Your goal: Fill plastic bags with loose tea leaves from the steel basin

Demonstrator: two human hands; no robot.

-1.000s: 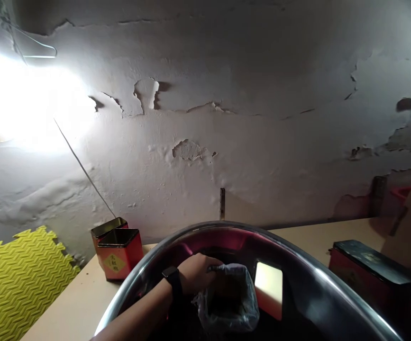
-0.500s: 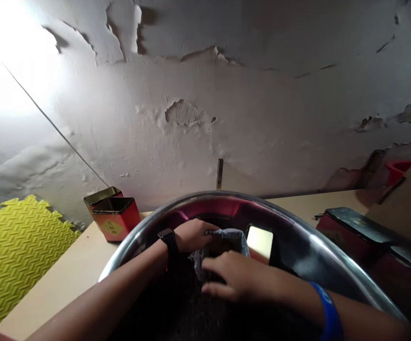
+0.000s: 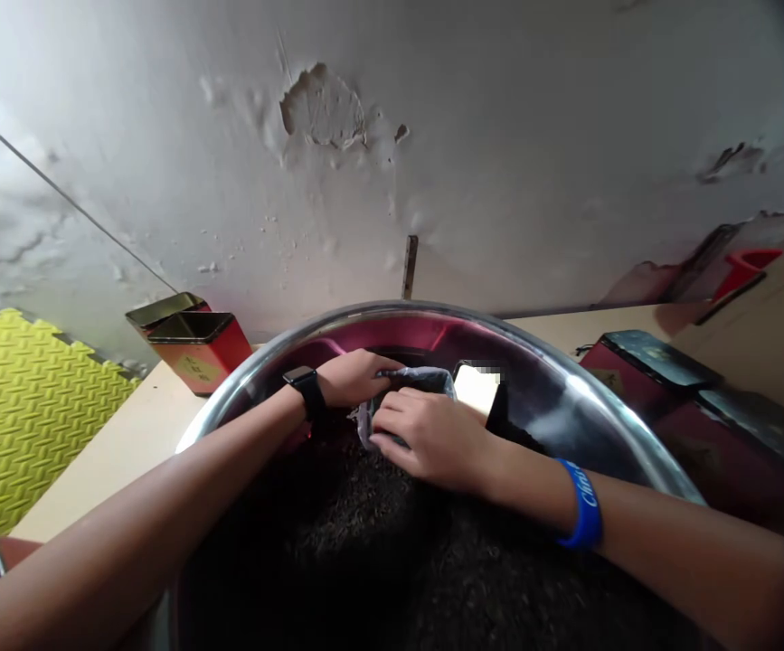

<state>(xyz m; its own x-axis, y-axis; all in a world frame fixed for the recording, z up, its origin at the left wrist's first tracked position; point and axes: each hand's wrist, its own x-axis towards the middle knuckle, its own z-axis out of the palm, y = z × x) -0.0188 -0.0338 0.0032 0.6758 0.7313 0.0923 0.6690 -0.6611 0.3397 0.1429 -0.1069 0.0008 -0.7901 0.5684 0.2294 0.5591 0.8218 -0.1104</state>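
Observation:
A wide metal basin holds a heap of dark, dry shreds that look like loose tea leaves. Among them sits an open container lined with a clear plastic bag, its body mostly hidden. My left hand, with a black watch at the wrist, grips the bag's far left edge. Over the opening is my right hand, palm down with curled fingers at the bag's near left edge; what they hold is hidden. A bright, shiny rectangular piece leans just right of the bag.
Two open red tins stand left of the basin on the pale tabletop. Dark red boxes lie at the right. A yellow foam mat is at the far left, a peeling wall behind.
The view has tipped down, showing more of the basin. My right hand's fingers, looser and lower before, have drawn together at the bag's edge. My left hand keeps its place on the bag.

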